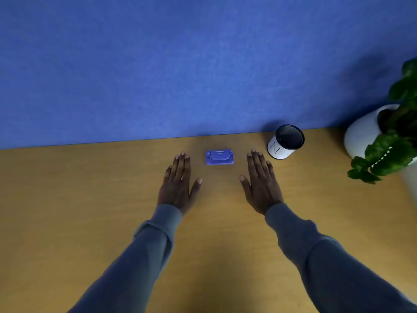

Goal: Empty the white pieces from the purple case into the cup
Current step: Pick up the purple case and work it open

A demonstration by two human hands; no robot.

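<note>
A small purple case (219,157) lies closed on the wooden table (90,199), near the far edge. Its lid hides whatever is inside; no white pieces show. To its right stands a white cup (284,142) with a dark inside and a letter N on its side. My left hand (178,182) rests flat, palm down, just left of and nearer than the case, holding nothing. My right hand (260,180) lies flat the same way, between the case and the cup, fingers apart and empty. Neither hand touches the case.
A blue fabric wall (180,64) rises right behind the table's far edge. A white pot (361,134) with a green leafy plant (388,152) stands at the far right, close to the cup.
</note>
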